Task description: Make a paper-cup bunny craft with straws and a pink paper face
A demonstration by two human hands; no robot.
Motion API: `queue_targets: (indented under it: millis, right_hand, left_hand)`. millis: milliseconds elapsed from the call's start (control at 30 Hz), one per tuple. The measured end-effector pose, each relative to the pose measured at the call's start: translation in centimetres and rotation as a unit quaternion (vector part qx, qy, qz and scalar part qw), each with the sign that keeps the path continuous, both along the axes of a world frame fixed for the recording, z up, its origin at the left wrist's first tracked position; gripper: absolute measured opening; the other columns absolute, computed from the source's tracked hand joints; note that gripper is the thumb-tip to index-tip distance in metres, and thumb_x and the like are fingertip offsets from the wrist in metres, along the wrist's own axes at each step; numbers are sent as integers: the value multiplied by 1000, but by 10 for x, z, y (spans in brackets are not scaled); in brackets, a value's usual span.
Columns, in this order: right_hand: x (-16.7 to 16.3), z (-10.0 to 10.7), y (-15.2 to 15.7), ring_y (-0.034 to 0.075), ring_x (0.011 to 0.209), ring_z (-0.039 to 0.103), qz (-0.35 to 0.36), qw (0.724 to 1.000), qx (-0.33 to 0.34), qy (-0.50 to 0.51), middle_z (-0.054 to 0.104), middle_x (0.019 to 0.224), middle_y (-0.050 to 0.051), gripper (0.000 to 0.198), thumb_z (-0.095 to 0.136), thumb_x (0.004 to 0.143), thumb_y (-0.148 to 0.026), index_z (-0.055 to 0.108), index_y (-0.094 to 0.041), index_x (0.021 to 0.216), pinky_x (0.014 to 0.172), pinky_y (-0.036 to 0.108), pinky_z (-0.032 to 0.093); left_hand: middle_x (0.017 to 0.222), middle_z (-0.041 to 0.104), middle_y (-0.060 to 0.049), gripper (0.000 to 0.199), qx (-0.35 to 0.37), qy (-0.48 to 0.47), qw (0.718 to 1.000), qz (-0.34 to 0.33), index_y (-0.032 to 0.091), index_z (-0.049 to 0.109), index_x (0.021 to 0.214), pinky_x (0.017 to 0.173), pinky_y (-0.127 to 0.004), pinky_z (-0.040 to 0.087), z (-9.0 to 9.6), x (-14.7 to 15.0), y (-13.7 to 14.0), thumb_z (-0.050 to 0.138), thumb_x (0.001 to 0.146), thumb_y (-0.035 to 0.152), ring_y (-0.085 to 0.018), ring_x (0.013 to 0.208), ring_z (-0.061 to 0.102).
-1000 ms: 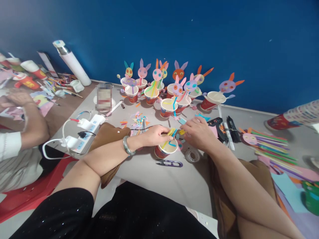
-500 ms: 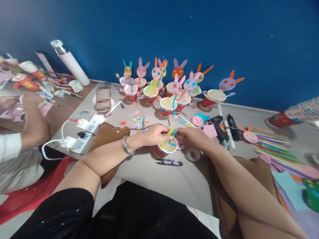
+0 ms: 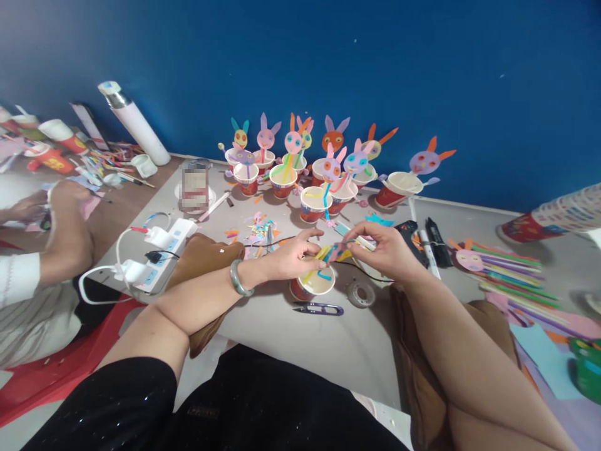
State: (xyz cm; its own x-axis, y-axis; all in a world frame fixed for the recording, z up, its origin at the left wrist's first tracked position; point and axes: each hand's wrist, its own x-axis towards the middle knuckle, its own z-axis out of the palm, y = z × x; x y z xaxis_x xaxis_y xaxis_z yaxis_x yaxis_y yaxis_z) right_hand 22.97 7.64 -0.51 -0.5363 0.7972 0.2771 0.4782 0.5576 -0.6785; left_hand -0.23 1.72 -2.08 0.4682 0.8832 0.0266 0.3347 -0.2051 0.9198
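My left hand (image 3: 293, 255) is at the left rim of a red-and-white paper cup (image 3: 307, 291), its thumb raised and its other fingers curled against the cup. Yellow and blue strips (image 3: 323, 274) stand inside this cup. On the cup's far right side, my right hand (image 3: 387, 249) pinches a small pink paper piece (image 3: 334, 252) with blue on it. Whether that piece is joined to the strips is unclear. Purple-handled thread snips (image 3: 322, 309) lie before the cup, and a tape roll (image 3: 360, 292) lies to its right.
Several rabbit-faced cups (image 3: 312, 202) stand along the blue wall. A black glue gun (image 3: 407, 233), markers (image 3: 439, 243) and coloured strips (image 3: 511, 272) are on the right. Left are a power strip (image 3: 171, 250), a white flask (image 3: 141, 128) and another person's arm (image 3: 70, 219).
My right hand has risen slightly and drawn right, with the pink piece now showing at its fingertips. My left thumb has lifted away from the strips.
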Motion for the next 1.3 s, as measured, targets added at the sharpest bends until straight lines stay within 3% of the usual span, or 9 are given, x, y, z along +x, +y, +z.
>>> queue_targets:
  millis: [100,200,400,767,867,1000,1133,1200,1300]
  right_hand:
    - [-4,0,-4,17,71,64,13,1000,14,9,71,75,1,10,65,81,-30,65,-22,75,70,31,49]
    - [-8,0,-6,17,71,63,18,999,31,14,70,74,2,12,66,82,-31,65,-21,75,68,30,49]
    - [-12,-3,-9,18,74,64,17,998,49,27,69,74,2,16,66,84,-34,64,-22,75,72,32,51]
    - [-15,0,-15,20,80,68,-20,997,49,47,72,83,2,12,63,89,-35,66,-26,81,77,36,54]
    - [-15,3,-15,22,86,69,-25,998,9,58,73,88,4,22,59,93,-45,68,-26,87,82,38,54]
    - [-5,6,-2,26,95,70,-18,986,-133,97,74,103,8,48,59,87,-67,66,-26,111,79,39,57]
    - [3,4,9,26,88,69,10,981,-195,-16,73,94,8,57,81,61,-68,69,-22,92,77,39,57]
    - [2,2,8,24,83,67,33,977,-204,-56,72,86,6,52,83,60,-65,69,-21,84,74,37,55]
    - [-5,-3,3,21,78,65,59,974,-216,-37,72,82,4,45,77,68,-63,69,-21,81,71,34,53]
  left_hand:
    - [129,60,-14,16,8,-21,999,-33,15,70,79,106,-34,43,0,0,2,65,88,27,-25,134,51]
    - [109,68,-9,16,3,-37,998,-51,15,72,90,97,-32,47,0,1,3,63,90,28,-21,110,62]
    - [82,66,-3,32,-66,-23,997,-28,12,72,91,68,-23,44,-1,1,1,65,87,43,-13,76,58]
    - [79,64,-2,31,-62,-21,997,-29,12,72,88,65,-22,43,-1,2,1,65,87,42,-11,71,55]
    - [82,65,-2,29,-62,-29,997,-34,13,73,95,66,-22,43,-2,1,1,63,89,39,-11,72,56]
    - [75,61,-1,32,-41,-12,999,-25,12,73,91,64,-22,40,-3,-1,3,64,87,42,-11,69,52]
    - [78,64,-2,36,-52,-16,998,-15,13,74,90,64,-22,41,-2,-1,2,66,85,47,-11,70,53]
    - [83,66,-3,37,-62,-31,997,-20,13,75,93,66,-22,43,-1,0,2,66,85,47,-12,73,55]
    - [82,66,-3,38,-73,-42,996,-22,12,74,94,67,-23,44,-1,1,2,66,85,48,-12,72,56]
